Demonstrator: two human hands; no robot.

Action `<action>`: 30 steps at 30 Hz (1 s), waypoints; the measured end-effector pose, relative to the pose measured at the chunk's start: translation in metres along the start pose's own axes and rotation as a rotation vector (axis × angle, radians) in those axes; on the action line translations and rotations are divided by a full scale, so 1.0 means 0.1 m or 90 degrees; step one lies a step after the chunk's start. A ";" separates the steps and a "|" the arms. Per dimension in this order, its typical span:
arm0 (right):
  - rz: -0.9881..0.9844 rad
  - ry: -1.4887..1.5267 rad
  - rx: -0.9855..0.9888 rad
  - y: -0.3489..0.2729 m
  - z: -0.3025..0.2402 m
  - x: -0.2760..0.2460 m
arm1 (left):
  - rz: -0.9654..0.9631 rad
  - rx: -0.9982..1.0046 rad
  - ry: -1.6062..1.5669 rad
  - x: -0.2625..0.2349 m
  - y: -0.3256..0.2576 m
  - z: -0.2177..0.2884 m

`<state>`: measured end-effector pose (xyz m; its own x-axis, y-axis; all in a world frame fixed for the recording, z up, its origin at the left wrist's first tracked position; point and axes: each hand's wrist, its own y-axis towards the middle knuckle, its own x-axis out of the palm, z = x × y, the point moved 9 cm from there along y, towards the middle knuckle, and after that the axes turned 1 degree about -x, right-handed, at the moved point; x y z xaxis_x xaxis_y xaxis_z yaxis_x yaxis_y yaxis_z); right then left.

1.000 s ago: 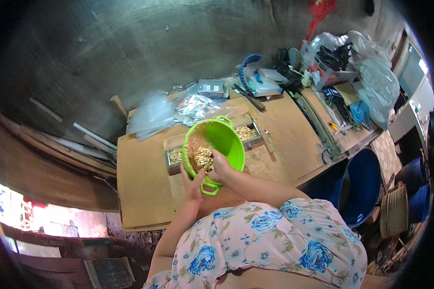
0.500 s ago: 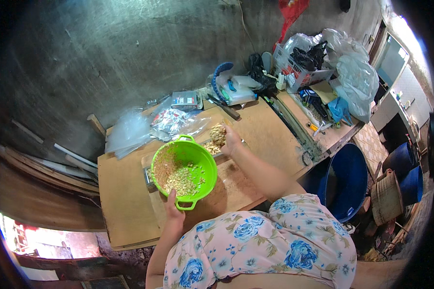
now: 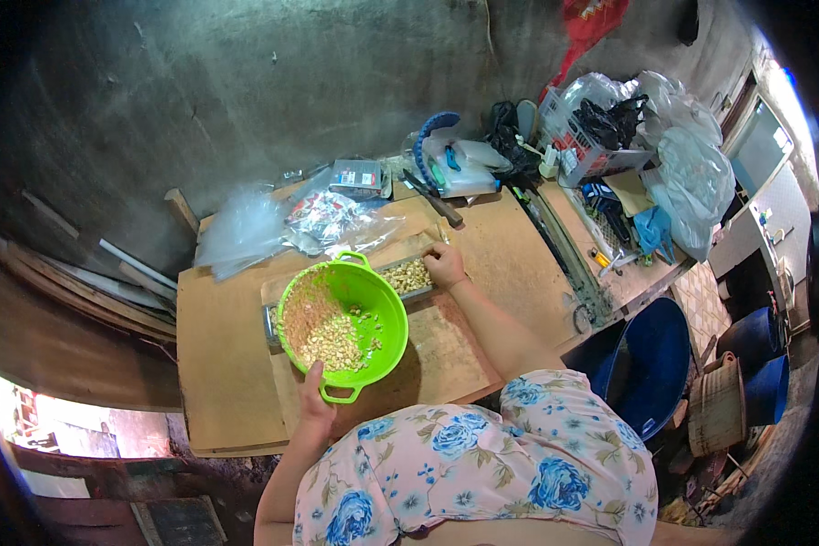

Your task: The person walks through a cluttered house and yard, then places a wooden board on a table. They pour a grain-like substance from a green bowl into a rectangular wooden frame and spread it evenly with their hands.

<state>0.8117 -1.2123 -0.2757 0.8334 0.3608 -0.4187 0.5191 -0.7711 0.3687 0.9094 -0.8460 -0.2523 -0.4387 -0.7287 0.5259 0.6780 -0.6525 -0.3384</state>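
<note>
Head view: left hand clamped on green basin, nut pieces inside; right hand curled at narrow tray, cannot tell if holding

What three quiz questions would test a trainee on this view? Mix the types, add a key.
1. True or false: the left hand holds the basin.
2. Multiple choice: what colour is the basin? a) white b) blue c) green
3. Fill in: the ____ hand is at the right end of the long narrow frame.

Key: 1. true; 2. c; 3. right hand.
</note>
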 end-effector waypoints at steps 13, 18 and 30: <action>-0.380 0.650 0.186 -0.71 -1.77 0.76 | -0.020 0.043 0.002 -0.07 0.11 -0.06; -0.325 -0.026 -0.287 -0.86 -1.91 0.68 | -0.001 0.085 0.022 -0.07 0.06 0.08; -0.419 -0.306 -0.300 0.00 -0.33 0.44 | -0.033 0.026 -0.045 -0.07 0.10 -0.02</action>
<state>0.8542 -1.1792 -0.2671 0.2312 0.3118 -0.9216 0.9689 -0.1591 0.1893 0.9179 -0.8483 -0.2612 -0.4315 -0.6768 0.5964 0.6794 -0.6788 -0.2787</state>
